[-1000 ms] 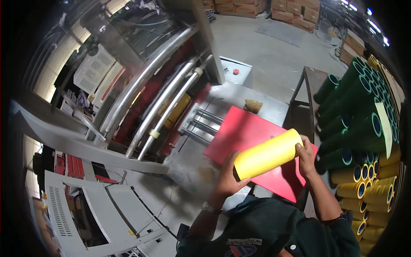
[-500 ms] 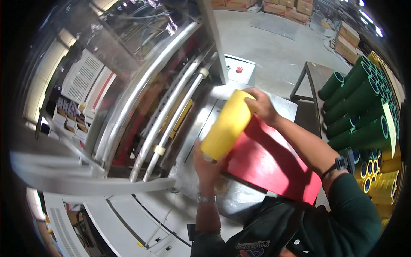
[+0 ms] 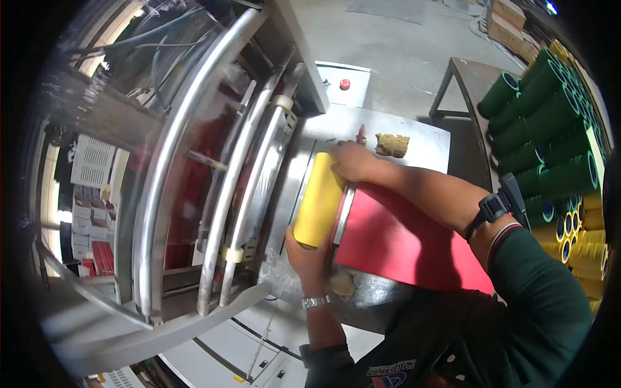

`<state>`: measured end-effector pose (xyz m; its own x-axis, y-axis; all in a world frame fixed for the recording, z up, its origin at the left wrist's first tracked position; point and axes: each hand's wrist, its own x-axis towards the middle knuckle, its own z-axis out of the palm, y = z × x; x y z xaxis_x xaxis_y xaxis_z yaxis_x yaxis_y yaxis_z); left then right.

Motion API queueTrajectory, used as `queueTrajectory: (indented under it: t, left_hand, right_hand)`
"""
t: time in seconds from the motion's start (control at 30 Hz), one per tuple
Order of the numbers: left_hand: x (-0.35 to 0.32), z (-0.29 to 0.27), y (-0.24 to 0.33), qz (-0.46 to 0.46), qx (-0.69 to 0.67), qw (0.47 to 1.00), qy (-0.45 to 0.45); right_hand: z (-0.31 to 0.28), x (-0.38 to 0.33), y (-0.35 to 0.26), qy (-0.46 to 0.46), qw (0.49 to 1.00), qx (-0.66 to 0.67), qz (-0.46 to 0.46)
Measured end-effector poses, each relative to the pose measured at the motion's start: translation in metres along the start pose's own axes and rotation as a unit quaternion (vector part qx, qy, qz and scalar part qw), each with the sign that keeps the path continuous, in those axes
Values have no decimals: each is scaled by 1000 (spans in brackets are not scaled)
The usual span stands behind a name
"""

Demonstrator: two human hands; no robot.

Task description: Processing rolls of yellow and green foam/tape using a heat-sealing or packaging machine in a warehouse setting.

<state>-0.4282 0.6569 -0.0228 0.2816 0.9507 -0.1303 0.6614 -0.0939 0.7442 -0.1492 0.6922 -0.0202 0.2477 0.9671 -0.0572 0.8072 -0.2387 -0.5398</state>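
A yellow roll (image 3: 318, 200), a smooth cylinder, lies lengthwise along the metal tabletop (image 3: 420, 126), just left of a red sheet (image 3: 414, 242). Around its near end my left hand (image 3: 306, 260) is closed, though the fingers on the underside are hidden. My right hand (image 3: 354, 161) grips the far end, its fingertips partly out of sight. A metal strip (image 3: 344, 213) runs along the sheet's left edge, beside the roll. Just beyond my right hand lies a slim red object (image 3: 361, 134), and a brown, rough-looking pad (image 3: 392, 145) rests to its right.
A machine frame with metal rollers (image 3: 249, 181) stands close on the left. Behind the tabletop is a white box with a red button (image 3: 345, 84). Many green rolls (image 3: 540, 123) and yellow rolls (image 3: 592, 239) are stacked at the right. Cardboard boxes (image 3: 508, 26) stand farther back.
Both hands have brought the yellow roll down and left, and it is now less tilted. My right hand has moved left, uncovering the brown pad and the slim red object. The view has shifted.
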Motion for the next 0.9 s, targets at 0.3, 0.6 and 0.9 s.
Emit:
queueTrajectory:
  t: [0.3, 0.6, 0.9]
  left_hand:
    - [-2, 21, -26, 75, 120, 988, 60]
    - [-81, 37, 65, 260, -183, 941, 114]
    - [-242, 174, 253, 409, -227, 804, -367]
  right_hand:
    - [-19, -38, -14, -37, 971, -236, 4]
    - [-121, -250, 54, 292, 944, 90, -125]
    - [-148, -550, 168, 414, 887, 42, 199]
